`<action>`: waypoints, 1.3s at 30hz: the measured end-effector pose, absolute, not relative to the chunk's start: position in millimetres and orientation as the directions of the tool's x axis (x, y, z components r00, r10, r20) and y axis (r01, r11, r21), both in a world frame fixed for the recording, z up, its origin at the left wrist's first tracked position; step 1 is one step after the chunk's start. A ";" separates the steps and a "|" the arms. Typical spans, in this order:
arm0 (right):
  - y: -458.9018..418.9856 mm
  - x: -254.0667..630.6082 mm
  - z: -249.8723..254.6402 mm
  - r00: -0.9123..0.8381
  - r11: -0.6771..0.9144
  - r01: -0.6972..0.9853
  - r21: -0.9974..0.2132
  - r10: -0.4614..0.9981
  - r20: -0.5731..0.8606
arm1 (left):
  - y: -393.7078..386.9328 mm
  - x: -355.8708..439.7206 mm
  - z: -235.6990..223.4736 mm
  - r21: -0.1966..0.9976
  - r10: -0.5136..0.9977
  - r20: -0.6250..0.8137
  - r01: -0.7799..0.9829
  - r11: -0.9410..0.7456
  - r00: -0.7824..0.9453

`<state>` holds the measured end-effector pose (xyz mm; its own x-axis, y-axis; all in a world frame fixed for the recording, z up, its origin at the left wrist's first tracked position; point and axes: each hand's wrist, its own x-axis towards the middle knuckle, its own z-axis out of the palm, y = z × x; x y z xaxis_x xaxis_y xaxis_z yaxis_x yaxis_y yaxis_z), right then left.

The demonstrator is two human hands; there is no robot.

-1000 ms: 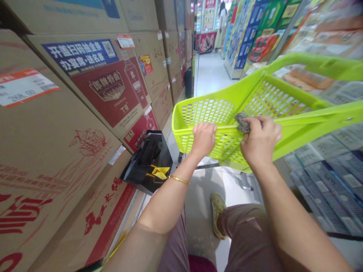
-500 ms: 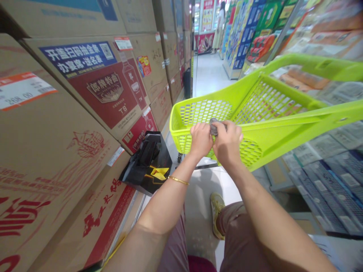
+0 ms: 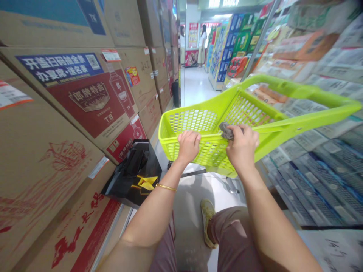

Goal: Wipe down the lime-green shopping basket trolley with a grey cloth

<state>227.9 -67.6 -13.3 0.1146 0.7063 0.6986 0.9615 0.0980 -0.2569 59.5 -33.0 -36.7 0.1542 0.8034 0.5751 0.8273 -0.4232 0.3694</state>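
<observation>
A lime-green plastic shopping cart (image 3: pixel 195 115) with lattice sides stands in front of me, its handle loop toward the right. My left hand (image 3: pixel 189 145) is closed over the near rim of the basket, close to its left end. Farther right along the same rim, my right hand (image 3: pixel 242 145) grips a crumpled grey cloth (image 3: pixel 226 131), pressing it against the rim. Part of the cloth is hidden under the fingers. No goods show inside the cart.
Stacked cardboard cartons (image 3: pixel 93 98) line the left side. A black bag (image 3: pixel 136 170) with a yellow patch sits at their foot. Shelves of packaged goods (image 3: pixel 317 151) run along the right. A person (image 3: pixel 202 45) stands far down the aisle.
My hands have moved apart: the right one has slid along the rim to the right with the cloth. The left one stays on the rim. The camera view has shifted too.
</observation>
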 end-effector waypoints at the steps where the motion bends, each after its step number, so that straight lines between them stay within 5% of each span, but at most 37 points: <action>1: -67.3 231.3 -12.8 0.130 0.092 0.960 -0.266 0.695 0.707 | -32.9 59.2 -36.7 0.372 0.802 0.576 0.823 -0.429 0.158; 11: -69.9 198.0 -20.3 0.082 0.155 0.942 -0.297 0.753 0.653 | -43.5 85.1 -34.6 0.267 0.709 0.685 0.848 -0.458 0.168; 22: -67.2 206.8 -20.8 -0.015 0.222 0.942 -0.250 0.775 0.632 | -34.3 91.6 -33.4 0.309 0.766 0.607 0.825 -0.474 0.212; 39: -69.9 239.0 -12.5 0.195 0.042 0.954 -0.298 0.666 0.720 | -31.9 93.8 -37.0 0.384 0.745 0.652 0.784 -0.488 0.144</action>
<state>239.0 -69.9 -12.5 0.1955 0.6659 0.7200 0.9537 0.0419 -0.2977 93.8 -31.9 -37.0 0.1438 0.7445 0.6519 0.7837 -0.4879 0.3844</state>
